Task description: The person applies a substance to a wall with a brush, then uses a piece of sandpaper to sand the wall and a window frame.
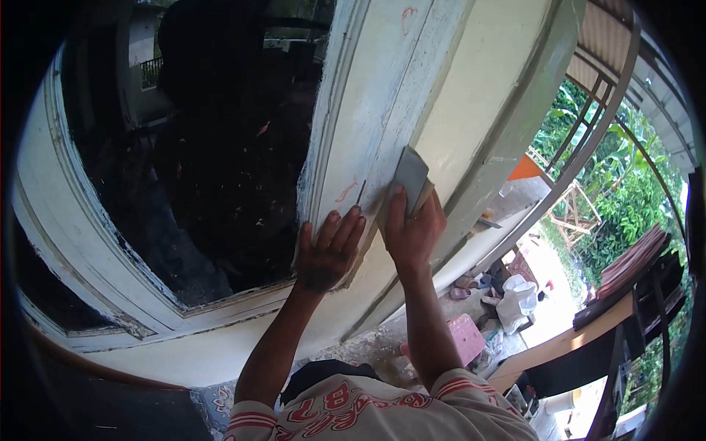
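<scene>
Hands at a painted window frame, with directions read from a clock dial centred on the view. The right hand (416,229), at 3 o'clock, is holding a grey sheet (412,173), perhaps abrasive paper, in a narrow pinch. One digit is lying along its grey face, while others are curling round its far side; a tan edge is showing there, probably a fold or backing. This grip is presumably keeping the thin piece stiff and its free end clear of the fingertips. The sheet is lying at 2 o'clock, along the boundary between the white frame (371,110) and the cream wall (478,95); whether its whole underside is touching cannot be told.

The left hand (326,253), between 7 and 8 o'clock, is gripping nothing: it is resting palm-down on the frame with its fingers spread, probably for balance and bracing. Just beyond its fingertips, towards 12 o'clock, a reddish mark (346,191) and a dark slit (361,192) are showing in the paint. Dark glass (220,184) is filling the region between 9 and 10 o'clock. Well apart, a pink object (465,340) is standing between 4 and 5 o'clock, and a white bag (517,303) is lying near 4 o'clock.
</scene>
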`<action>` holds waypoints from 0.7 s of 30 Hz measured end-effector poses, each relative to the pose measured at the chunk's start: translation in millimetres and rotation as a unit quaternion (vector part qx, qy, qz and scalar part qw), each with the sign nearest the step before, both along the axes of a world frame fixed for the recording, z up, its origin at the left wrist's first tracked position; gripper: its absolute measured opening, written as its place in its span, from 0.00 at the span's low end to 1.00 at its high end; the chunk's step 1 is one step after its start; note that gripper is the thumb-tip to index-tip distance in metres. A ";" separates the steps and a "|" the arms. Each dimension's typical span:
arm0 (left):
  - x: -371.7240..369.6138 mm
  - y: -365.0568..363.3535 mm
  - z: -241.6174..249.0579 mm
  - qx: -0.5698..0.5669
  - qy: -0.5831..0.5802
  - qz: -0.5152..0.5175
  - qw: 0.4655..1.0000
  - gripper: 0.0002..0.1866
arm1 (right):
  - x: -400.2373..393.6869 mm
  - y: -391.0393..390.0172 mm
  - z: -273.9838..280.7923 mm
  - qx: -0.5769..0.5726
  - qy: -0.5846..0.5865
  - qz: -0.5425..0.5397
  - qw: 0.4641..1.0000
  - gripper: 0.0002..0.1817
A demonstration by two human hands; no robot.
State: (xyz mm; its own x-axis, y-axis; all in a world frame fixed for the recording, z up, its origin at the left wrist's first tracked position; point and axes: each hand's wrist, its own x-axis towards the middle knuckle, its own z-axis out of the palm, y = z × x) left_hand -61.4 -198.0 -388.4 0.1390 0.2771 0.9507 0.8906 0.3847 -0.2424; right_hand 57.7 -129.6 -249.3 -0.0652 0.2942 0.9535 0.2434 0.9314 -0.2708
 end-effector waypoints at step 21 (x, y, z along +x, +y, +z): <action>2.6 -5.2 1.9 -0.020 -0.017 0.007 1.000 0.26 | -0.8 -3.8 29.2 -0.002 -0.012 -0.047 0.999 0.10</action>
State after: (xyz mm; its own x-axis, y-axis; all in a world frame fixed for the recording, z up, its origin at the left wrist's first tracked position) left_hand -58.8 -203.2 -386.5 0.1031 0.3165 0.9430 0.8930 0.3881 -0.2279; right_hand 56.9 -133.4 -220.0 -0.0592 0.3042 0.9508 0.3363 0.9028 -0.2680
